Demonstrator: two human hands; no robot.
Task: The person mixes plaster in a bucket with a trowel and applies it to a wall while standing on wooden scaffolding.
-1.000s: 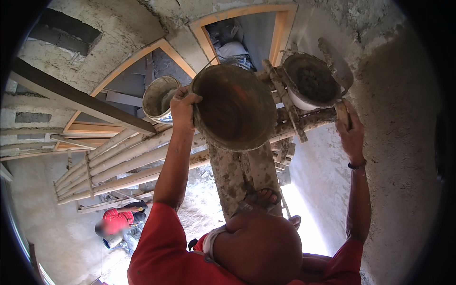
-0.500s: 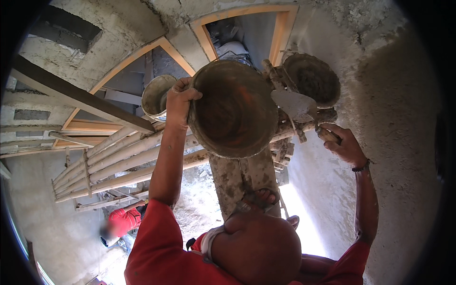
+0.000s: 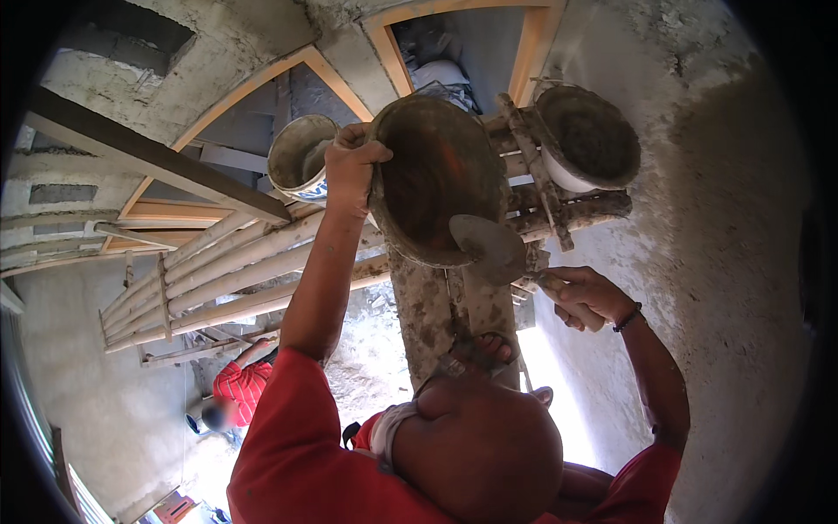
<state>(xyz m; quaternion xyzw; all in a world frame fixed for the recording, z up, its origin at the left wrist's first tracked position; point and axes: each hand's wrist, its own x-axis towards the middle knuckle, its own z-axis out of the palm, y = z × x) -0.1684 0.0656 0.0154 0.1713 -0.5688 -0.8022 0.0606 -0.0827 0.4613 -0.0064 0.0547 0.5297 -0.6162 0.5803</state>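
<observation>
My left hand (image 3: 353, 170) is closed round the left rim of a large round bucket (image 3: 428, 162), caked with dried grey mortar, its open mouth facing up toward me. The inside looks dark with a reddish patch, and the bucket sits tilted. Out to the right, my right hand (image 3: 592, 297) holds a trowel (image 3: 491, 249) by its handle. The pointed grey blade overlaps the bucket's lower right rim; whether it touches cannot be made out. My right wrist wears a dark bracelet.
A second mortar-caked bucket (image 3: 587, 140) stands right of mine, by rough wooden poles (image 3: 537, 166). Left is a smaller white bucket (image 3: 301, 157). Planks (image 3: 428, 319) lie under my feet, bamboo poles (image 3: 231, 293) run left, and a plastered wall (image 3: 690, 288) rises right. Below, another person (image 3: 243, 384) in red bends.
The trowel has swung left and down from beside the bucket to its lower right rim. The bucket has tilted more, and my left hand has shifted slightly right with it.
</observation>
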